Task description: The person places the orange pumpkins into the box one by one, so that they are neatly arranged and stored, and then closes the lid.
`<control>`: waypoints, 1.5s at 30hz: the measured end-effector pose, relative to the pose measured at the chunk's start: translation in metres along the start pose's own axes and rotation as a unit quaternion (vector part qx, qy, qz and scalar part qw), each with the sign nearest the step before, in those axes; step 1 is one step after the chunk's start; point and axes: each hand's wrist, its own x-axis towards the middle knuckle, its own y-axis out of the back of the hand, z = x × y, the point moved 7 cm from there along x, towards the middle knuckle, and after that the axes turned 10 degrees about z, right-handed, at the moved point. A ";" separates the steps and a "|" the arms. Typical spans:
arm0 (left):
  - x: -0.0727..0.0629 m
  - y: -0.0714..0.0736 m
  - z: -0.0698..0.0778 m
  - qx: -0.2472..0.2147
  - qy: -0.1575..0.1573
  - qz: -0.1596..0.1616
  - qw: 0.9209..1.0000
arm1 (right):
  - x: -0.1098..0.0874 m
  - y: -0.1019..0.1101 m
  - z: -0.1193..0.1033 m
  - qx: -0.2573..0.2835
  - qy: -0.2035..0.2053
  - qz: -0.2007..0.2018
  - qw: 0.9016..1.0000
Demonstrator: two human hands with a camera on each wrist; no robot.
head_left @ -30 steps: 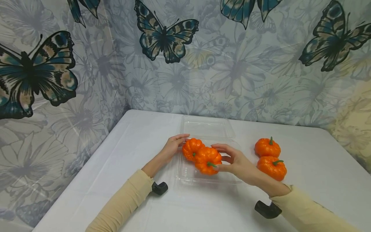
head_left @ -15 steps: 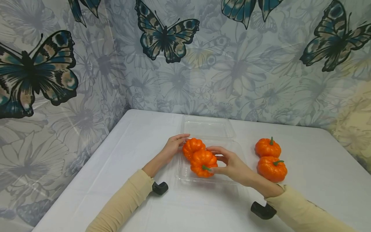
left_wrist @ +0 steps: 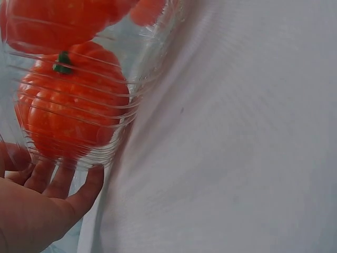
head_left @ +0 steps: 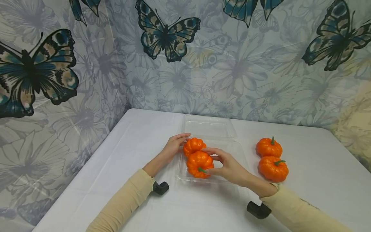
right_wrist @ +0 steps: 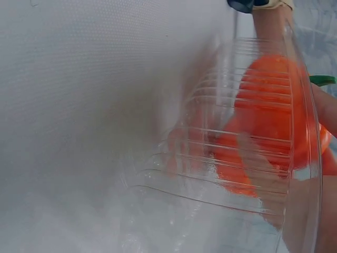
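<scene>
A clear plastic clamshell container point(head_left: 226, 180) lies open on the table, ribbed along its sides. Inside sits one small orange pumpkin point(head_left: 193, 145) at the far left. Just in front of it is a second orange pumpkin point(head_left: 198, 162) with a green stem. My right hand point(head_left: 229, 167) grips this front pumpkin from its right side, thumb by the stem. At the container's left wall, my left hand point(head_left: 173, 147) holds the edge; the left wrist view shows the fingers point(left_wrist: 84, 192) against the ribbed outside and the thumb near the rim.
Two more orange pumpkins, a rear one point(head_left: 269, 147) and a front one point(head_left: 273, 169), stand on the white table point(head_left: 313, 154) right of the container. The container's flat lid point(head_left: 208, 125) lies folded back toward the butterfly-patterned backdrop point(head_left: 240, 74).
My right hand has moved left and slightly toward me with the pumpkin, bringing it in front of the far-left one. My left hand has stayed at the container's edge.
</scene>
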 end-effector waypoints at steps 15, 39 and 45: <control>0.001 0.000 -0.002 -0.010 -0.002 -0.005 1.000 | 0.008 -0.011 0.002 -0.028 0.038 -0.022 0.999; 0.002 0.000 -0.001 -0.011 -0.015 -0.007 1.000 | 0.010 -0.017 0.002 -0.072 0.061 -0.021 0.995; 0.001 0.000 0.000 -0.015 -0.014 -0.006 1.000 | 0.011 -0.017 0.006 -0.053 0.035 -0.020 0.998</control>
